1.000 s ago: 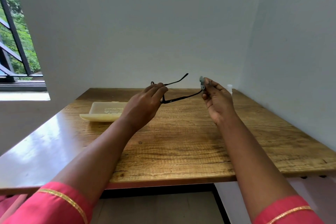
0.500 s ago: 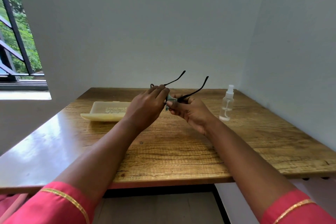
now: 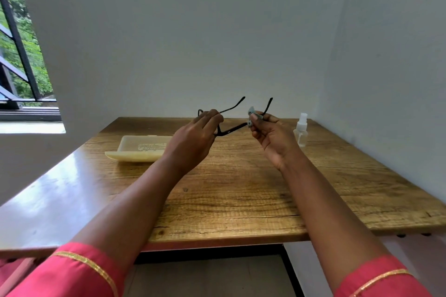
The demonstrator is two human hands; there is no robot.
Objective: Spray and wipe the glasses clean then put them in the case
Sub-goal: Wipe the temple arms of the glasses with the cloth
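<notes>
Black glasses (image 3: 229,131) raised over table: left hand (image 3: 193,144) grips frame, right hand (image 3: 270,137) pinches grey cloth (image 3: 252,113) round temple.

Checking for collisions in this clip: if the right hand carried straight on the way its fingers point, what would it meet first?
The right hand points up and left, so it would probably meet the glasses held by the left hand first. Depth is unclear.

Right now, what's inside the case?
The case lies open on the table and looks empty. The left hand covers its right end, and the glasses are held above the table.
</notes>
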